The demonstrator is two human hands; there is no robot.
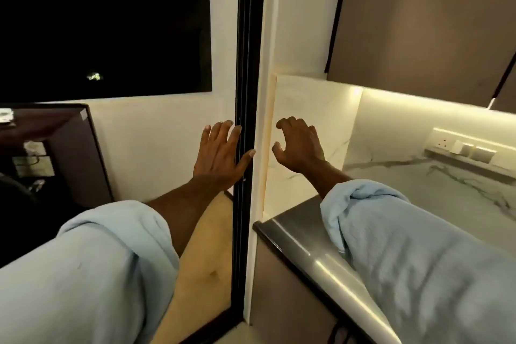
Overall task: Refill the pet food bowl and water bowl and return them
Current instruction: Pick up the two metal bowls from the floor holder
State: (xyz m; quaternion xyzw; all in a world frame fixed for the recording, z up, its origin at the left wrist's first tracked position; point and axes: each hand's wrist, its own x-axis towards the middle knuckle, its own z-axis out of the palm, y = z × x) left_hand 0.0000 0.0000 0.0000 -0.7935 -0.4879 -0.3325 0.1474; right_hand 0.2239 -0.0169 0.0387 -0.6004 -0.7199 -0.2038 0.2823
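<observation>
No pet bowl, food or water shows in the head view. My left hand is raised with its fingers spread, held in front of the black door frame, and holds nothing. My right hand hovers to the right of the frame, before the white marble side wall, fingers curled loosely apart and empty. Both forearms wear rolled-up light blue sleeves.
A steel counter edge runs under my right arm, with a marble worktop and a switch panel behind it. Brown upper cabinets hang above. Left of the frame are a dark window, a dark wooden cabinet and a tan floor.
</observation>
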